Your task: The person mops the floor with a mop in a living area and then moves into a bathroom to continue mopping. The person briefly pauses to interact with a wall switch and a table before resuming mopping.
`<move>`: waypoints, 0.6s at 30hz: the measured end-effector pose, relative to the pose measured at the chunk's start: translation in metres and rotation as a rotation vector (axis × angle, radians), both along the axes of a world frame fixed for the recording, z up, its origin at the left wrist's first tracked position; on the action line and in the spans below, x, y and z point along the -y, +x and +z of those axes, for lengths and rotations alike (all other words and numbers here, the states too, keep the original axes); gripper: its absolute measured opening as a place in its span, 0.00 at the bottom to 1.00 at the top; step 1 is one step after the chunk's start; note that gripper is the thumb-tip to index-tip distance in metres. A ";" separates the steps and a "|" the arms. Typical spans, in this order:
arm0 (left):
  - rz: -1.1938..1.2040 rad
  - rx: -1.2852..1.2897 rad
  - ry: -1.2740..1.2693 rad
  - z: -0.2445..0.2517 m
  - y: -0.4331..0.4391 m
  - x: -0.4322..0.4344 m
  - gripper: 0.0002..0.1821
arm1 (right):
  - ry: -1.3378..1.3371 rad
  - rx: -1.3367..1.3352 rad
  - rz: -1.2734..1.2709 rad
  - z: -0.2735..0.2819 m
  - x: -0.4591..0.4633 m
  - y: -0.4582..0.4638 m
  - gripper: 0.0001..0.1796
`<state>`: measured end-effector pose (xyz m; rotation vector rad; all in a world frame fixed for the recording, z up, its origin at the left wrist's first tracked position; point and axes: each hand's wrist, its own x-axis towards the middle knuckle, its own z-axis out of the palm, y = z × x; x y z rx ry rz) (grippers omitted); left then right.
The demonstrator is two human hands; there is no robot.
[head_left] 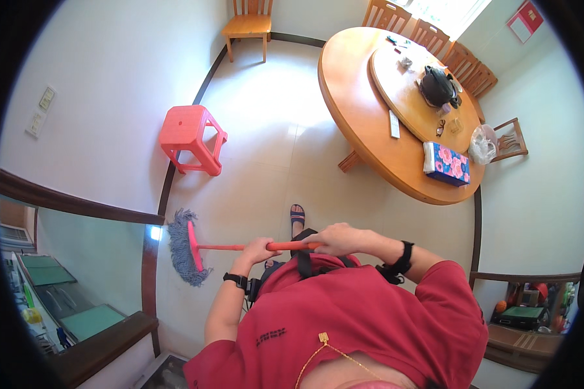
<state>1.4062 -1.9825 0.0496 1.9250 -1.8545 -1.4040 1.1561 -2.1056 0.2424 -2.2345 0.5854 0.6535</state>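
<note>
A mop with a pink-red handle (224, 247) lies across the view in front of my body. My left hand (258, 251) is closed around the middle of the handle. Near the handle's right end, my right hand (338, 238) grips it with the back of the hand upward. The grey-blue string mop head (182, 248) rests on the tiled floor to the left, beside the dark door frame. My sandalled foot (297, 213) stands on the floor just beyond the handle.
A red plastic stool (185, 129) stands by the left wall. A round wooden table (350, 112) at the right bears a flowered tissue box (450, 165), a black bag (437, 87) and a plastic bag (483, 146). Wooden chairs (247, 24) stand by the walls. Dark-framed ledges flank me.
</note>
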 end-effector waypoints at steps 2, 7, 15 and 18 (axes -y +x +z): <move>-0.013 -0.098 0.026 0.001 -0.001 -0.002 0.23 | -0.002 -0.023 -0.033 0.021 0.000 -0.016 0.25; -0.143 -0.344 0.148 0.016 -0.031 0.018 0.17 | 0.053 -0.059 -0.181 0.064 -0.002 -0.044 0.23; -0.345 -0.266 0.111 0.031 -0.039 0.048 0.16 | 0.195 -0.088 -0.197 0.046 0.019 -0.036 0.23; -0.225 -0.477 0.162 0.019 -0.030 0.059 0.18 | 0.253 -0.156 -0.126 0.030 0.052 -0.037 0.24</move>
